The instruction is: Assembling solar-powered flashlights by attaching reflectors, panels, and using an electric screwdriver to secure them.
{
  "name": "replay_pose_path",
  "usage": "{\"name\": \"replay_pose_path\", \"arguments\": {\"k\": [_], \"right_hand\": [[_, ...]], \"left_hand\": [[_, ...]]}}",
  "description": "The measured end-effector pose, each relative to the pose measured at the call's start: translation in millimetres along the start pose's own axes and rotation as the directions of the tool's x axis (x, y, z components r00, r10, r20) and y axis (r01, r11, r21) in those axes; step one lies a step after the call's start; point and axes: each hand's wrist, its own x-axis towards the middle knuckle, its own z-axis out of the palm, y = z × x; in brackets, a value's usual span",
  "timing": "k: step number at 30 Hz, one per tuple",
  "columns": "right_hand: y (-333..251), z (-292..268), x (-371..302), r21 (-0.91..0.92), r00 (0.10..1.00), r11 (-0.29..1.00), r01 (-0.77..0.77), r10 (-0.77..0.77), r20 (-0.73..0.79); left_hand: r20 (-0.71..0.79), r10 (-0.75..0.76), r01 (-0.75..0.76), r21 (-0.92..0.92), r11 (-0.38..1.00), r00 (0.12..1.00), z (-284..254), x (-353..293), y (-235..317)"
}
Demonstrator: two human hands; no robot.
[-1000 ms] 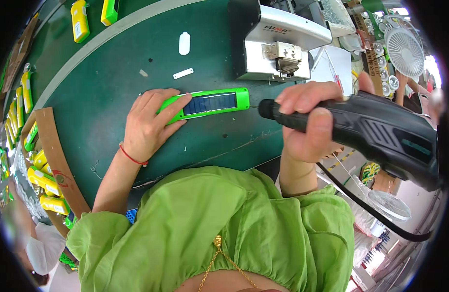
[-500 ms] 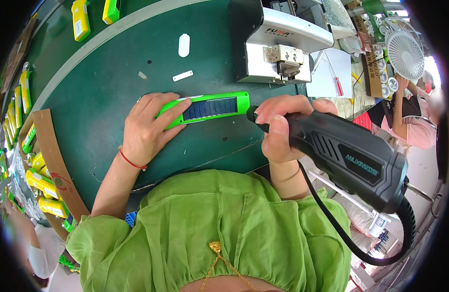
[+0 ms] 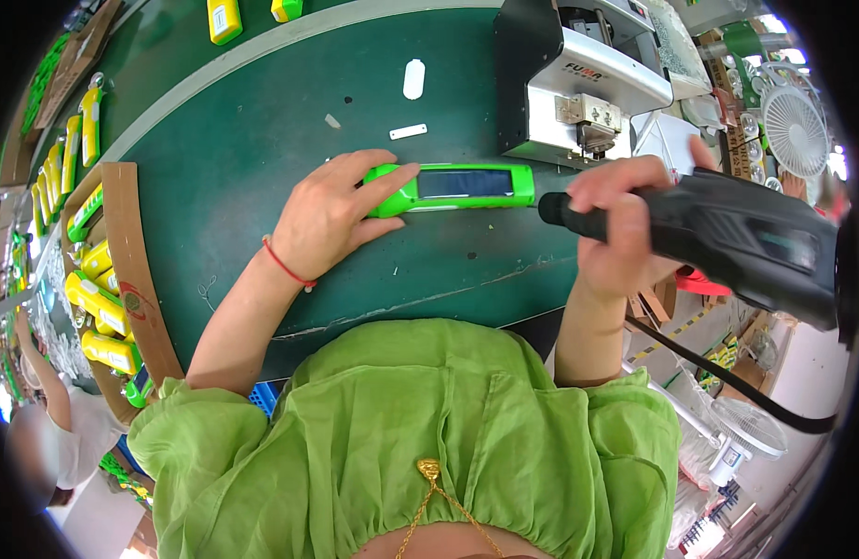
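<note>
On the green tabletop lies a bright green flashlight with a dark solar panel facing up. My left hand is closed round its left end, the thumb on the near edge and the fingers on top and along the far side. My right hand is wrapped round the front of a black corded electric screwdriver, held nearly level. Its nose points left at the flashlight's right end, a small gap away. Whether a bit touches the flashlight I cannot make out.
A black and silver machine stands at the far right of the table. Beyond the flashlight lie a white oval piece and a narrow white strip. A cardboard box with yellow flashlights is at the left; another person is beyond.
The view has shifted, so the table appears further right. The screwdriver's nose has drawn slightly away from the flashlight's end, and its body has swung up to a more level tilt. My left hand keeps its hold.
</note>
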Motion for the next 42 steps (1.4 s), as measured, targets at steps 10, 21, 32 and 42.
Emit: {"name": "replay_pose_path", "arguments": {"k": [10,21,32,42], "right_hand": [[-1,24,-17,0.122,0.975,0.991,-0.060,0.032,0.219],[0,35,-20,0.194,0.984,0.979,-0.062,0.028,0.174],[10,44,-36,0.032,0.982,0.999,-0.024,0.018,0.190],[-54,4,15,0.157,0.988,0.982,0.106,-0.086,-0.126]], "left_hand": [[-0.108,0.070,-0.056,0.129,0.990,0.992,26,14,25],[-0.125,0.050,-0.044,0.046,0.998,0.991,31,13,21],[-0.150,0.072,-0.073,0.004,0.997,0.986,35,9,17],[0.112,-0.158,0.188,-0.350,0.917,0.981,-30,8,6]]}}
